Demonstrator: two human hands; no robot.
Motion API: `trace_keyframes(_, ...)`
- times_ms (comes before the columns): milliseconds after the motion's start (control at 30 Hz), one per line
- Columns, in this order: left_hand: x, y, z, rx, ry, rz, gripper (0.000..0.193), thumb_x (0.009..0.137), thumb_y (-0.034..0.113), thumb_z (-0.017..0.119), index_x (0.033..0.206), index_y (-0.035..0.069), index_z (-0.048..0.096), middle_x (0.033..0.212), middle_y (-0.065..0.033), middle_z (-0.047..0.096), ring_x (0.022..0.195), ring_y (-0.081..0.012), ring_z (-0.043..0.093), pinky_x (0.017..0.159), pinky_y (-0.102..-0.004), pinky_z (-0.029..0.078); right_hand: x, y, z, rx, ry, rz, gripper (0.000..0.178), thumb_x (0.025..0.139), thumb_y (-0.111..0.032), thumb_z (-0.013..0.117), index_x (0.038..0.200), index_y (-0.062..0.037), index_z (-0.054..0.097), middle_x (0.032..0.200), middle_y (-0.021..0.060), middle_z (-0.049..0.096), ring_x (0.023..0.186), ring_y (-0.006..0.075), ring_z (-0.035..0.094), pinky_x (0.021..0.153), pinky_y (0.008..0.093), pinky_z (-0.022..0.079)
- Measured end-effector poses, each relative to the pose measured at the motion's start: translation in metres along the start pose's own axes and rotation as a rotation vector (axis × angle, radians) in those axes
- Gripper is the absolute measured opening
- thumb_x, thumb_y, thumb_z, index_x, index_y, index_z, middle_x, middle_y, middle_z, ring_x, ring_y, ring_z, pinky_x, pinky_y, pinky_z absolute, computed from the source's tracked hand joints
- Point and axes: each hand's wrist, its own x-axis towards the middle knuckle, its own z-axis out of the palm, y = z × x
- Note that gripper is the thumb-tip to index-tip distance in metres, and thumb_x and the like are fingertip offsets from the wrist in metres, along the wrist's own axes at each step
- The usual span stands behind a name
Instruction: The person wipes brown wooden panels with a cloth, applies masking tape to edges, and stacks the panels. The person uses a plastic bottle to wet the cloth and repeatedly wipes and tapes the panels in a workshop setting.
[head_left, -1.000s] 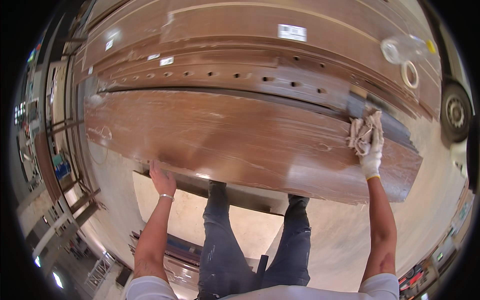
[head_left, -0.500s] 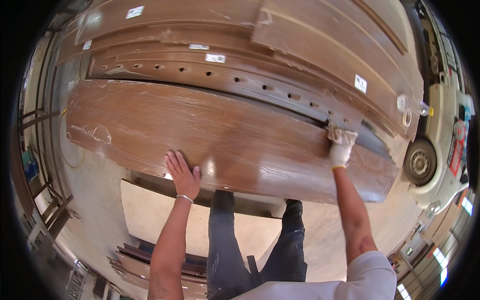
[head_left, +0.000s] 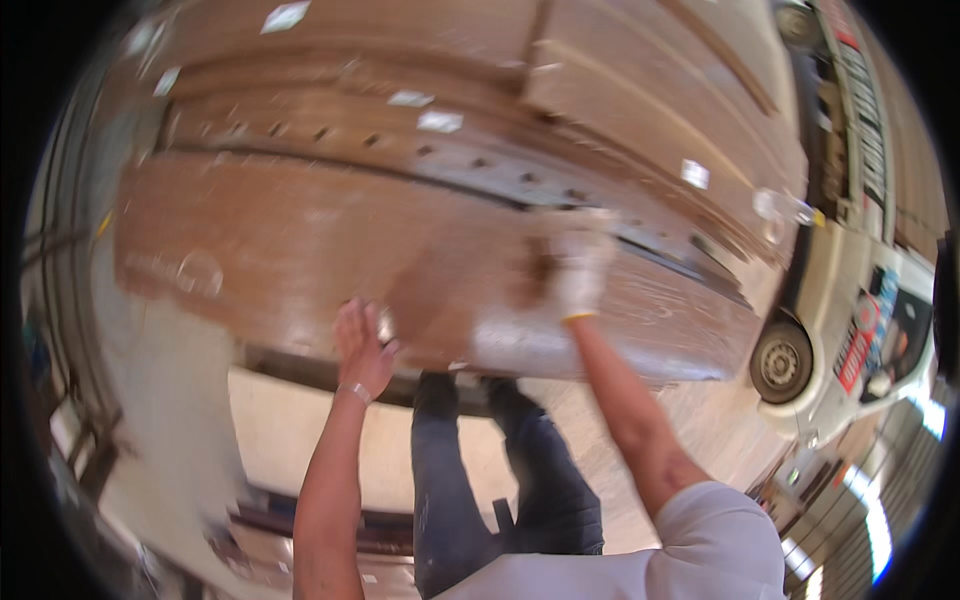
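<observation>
A long brown wood-grain panel (head_left: 250, 235) lies across in front of me, its glossy surface marked with pale streaks. My left hand (head_left: 363, 348), bare, rests with fingers out on its near edge, left of my legs. Farther right, my right hand (head_left: 580, 280) wears a whitish glove with a yellow cuff. It presses a crumpled pale cloth (head_left: 568, 225) onto the panel near its far edge. Motion smears the cloth and the gloved fingers.
Behind the panel lie a brown frame piece with a row of holes (head_left: 370, 140) and several stacked brown panels (head_left: 640, 90) bearing white labels. A clear bottle (head_left: 785, 207) lies at the right. Beyond it stands a white vehicle (head_left: 825, 300). More boards (head_left: 300, 535) lie behind my left arm.
My right hand has swept the cloth leftward along the panel, toward its middle. My left hand stays at the near edge. The view has shifted, bringing more of the vehicle in.
</observation>
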Motion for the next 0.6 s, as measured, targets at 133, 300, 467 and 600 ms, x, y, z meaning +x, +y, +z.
trace_keyframes(133, 0.040, -0.014, -0.008, 0.112, -0.105, 0.058, 0.086, 0.095, 0.019, 0.074, 0.166, 0.001, 0.029, 0.177, -0.0261, 0.012, 0.164, -0.0454, 0.013, 0.134, -0.0517, 0.011, -0.066, 0.040, 0.176, -0.980, -0.574, -1.037, 0.011, 0.097, -0.009, 0.063, 0.101, -0.0107, 0.073, 0.103, 0.0062, 0.071, 0.100, 0.0207, 0.065, 0.091, 0.0323, 0.055)
trace_keyframes(300, 0.073, -0.076, -0.054, 0.139, 0.216, 0.066, 0.078, 0.092, 0.005, 0.059, 0.166, 0.001, 0.033, 0.176, -0.0234, 0.026, 0.164, -0.0402, 0.019, 0.134, -0.0534, 0.013, -0.075, 0.075, 0.086, -0.775, -0.691, -1.228, 0.035, 0.093, -0.027, 0.069, 0.127, -0.0204, 0.072, 0.142, 0.0046, 0.062, 0.148, 0.0286, 0.046, 0.126, 0.0488, 0.035)
trace_keyframes(467, 0.080, -0.096, -0.072, 0.324, 0.132, -0.268, 0.087, 0.092, 0.005, 0.059, 0.170, 0.000, 0.021, 0.178, -0.0266, 0.011, 0.165, -0.0444, 0.013, 0.135, -0.0524, 0.013, -0.032, 0.081, -0.197, -1.212, -0.721, -1.362, 0.049, 0.078, -0.034, 0.074, 0.125, -0.0197, 0.071, 0.149, -0.0034, 0.062, 0.150, 0.0246, 0.048, 0.124, 0.0509, 0.037)
trace_keyframes(600, 0.079, -0.066, -0.096, 0.326, -0.025, -0.362, 0.090, 0.092, 0.009, 0.064, 0.169, -0.003, 0.019, 0.177, -0.0324, 0.009, 0.164, -0.0476, 0.012, 0.135, -0.0511, 0.013, -0.030, 0.062, -0.299, -1.390, -0.614, -1.178, 0.042, 0.081, -0.034, 0.073, 0.120, -0.0177, 0.070, 0.149, 0.0024, 0.058, 0.147, 0.0303, 0.047, 0.123, 0.0570, 0.033)
